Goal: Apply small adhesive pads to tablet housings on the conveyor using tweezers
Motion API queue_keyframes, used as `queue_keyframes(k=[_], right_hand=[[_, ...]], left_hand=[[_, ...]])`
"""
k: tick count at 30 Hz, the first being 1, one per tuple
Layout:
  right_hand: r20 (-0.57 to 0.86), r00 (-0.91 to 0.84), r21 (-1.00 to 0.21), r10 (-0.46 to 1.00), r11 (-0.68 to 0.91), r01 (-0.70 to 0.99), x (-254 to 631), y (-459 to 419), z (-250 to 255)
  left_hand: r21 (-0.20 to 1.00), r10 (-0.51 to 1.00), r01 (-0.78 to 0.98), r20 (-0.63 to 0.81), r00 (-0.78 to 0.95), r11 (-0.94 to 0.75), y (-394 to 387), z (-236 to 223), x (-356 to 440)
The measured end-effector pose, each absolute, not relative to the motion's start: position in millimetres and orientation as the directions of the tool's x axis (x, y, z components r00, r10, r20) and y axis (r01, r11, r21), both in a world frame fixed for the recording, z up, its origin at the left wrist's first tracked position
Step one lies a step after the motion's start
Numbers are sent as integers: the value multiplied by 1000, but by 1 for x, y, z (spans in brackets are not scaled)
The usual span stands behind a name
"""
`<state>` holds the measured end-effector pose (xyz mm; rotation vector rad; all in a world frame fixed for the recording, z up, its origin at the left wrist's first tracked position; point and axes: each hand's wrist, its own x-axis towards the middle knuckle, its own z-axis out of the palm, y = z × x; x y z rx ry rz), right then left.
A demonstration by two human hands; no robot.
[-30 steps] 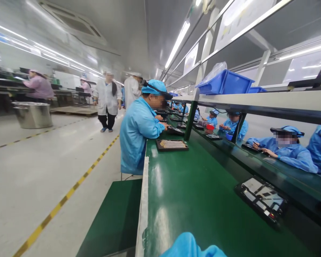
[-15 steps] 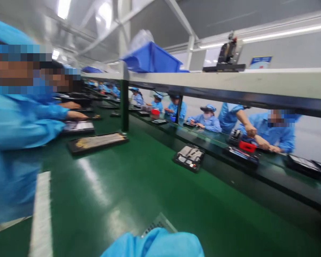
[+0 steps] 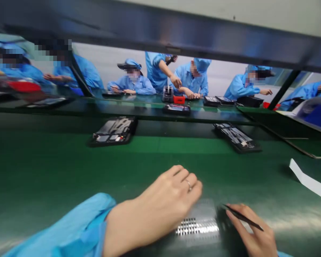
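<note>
Tweezers [image 3: 242,217] are sitting pinched in the half-closed right hand [image 3: 253,232] at 4 o'clock, while the loosely open, empty left hand [image 3: 160,200] is resting just beside a blurred metal pin strip [image 3: 196,226] at 6 o'clock.

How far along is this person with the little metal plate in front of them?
Hard to say exactly. Done: rows of small shiny pieces sit on the metal plate. In hand: the right hand holds slim black tweezers, while the left hand lies beside the plate. Left: the plate's upper part looks bare, though blur hides whether anything remains to do there.
</note>
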<state>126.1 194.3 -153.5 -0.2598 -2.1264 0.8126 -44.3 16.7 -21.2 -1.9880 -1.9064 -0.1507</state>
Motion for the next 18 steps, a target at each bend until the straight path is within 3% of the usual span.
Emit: queue_keyframes(k=[4, 10, 11, 13, 15, 18], right_hand=[[534, -699, -703, 476, 709, -55, 122, 196, -145], [327, -714, -858, 619, 511, 50, 133, 184, -121], [243, -732, -909, 636, 412, 56, 135, 179, -118], [-25, -789, -994, 614, 70, 86, 139, 167, -113], [-294, -835, -939, 464, -301, 164, 143, 154, -115], [-424, -855, -843, 300, -476, 251, 149, 143, -121]], left_hand=[[-202, 998, 978, 12, 60, -56, 12, -46, -37], [-121, 992, 984, -25, 127, -129, 1, -80, -19], [-111, 992, 986, -17, 126, -127, -2, -84, -18], [-94, 992, 988, 3, 125, -124, -8, -91, -17], [-81, 993, 990, 21, 119, -117, -13, -96, -16], [-76, 993, 991, 42, 113, -110, -15, -98, -14]])
